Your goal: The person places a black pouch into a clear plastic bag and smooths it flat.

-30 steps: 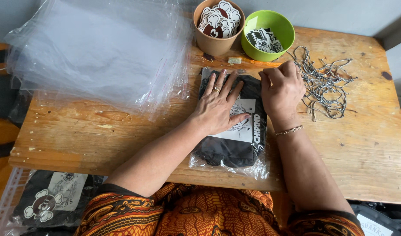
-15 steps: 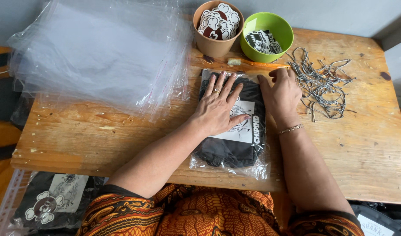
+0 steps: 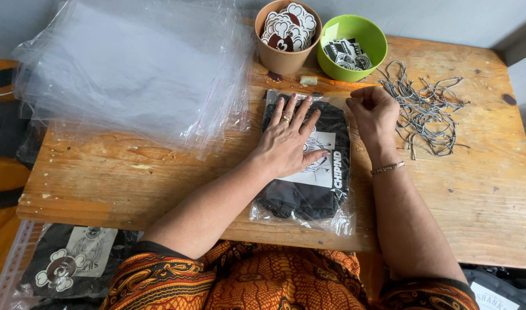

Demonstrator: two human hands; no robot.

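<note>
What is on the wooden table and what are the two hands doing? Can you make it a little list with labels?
Left hand: left hand lies flat, fingers spread, on the clear plastic bag with folded black cloth inside
Right hand: right hand curled in a loose fist at the bag's top right edge
Left of bag: stack of empty clear plastic bags
Behind bag: brown paper cup of stickers; green plastic bowl of cards
Right of bag: heap of grey cords
Surface: worn wooden table

Left hand (image 3: 287, 143): gold ring (image 3: 285, 119) on one of the fingers (image 3: 293, 108), pale polish on the nails. Right hand (image 3: 375, 112): thin gold bracelet (image 3: 388, 168) at the wrist, below the fingers. Both forearms bare. Garment (image 3: 263, 281): orange, black-patterned, short-sleeved.
</note>
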